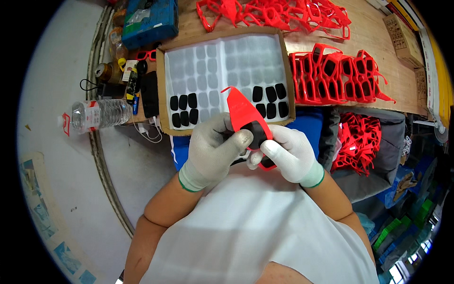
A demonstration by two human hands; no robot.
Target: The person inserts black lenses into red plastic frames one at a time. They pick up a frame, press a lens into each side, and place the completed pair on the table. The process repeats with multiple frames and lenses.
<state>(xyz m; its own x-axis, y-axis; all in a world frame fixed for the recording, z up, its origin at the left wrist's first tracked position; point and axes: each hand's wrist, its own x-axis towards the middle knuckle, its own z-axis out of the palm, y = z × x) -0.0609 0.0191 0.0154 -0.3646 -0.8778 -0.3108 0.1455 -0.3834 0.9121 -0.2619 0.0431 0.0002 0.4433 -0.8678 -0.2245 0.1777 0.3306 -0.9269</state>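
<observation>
Both my hands wear pale gloves with green cuffs and meet over my lap, gripping one pair of red sunglasses (241,110). My left hand (213,149) pinches the frame near a dark lens (257,134), its thumb against the lens area. On the other side, my right hand (292,150) closes round the frame with its thumb on the front. One red temple arm points up and away from me. Just beyond lies a shallow cardboard box (161,90) lined with white sheet, where black lenses (184,117) sit in groups at the near left and right.
Stacked red sunglasses (326,75) stand right of the box; loose red frames (283,14) pile up behind it. A grey bin (390,142) of red pieces is at lower right. At left are a large water bottle (97,116), a blue case (153,26) and a tape roll (103,71).
</observation>
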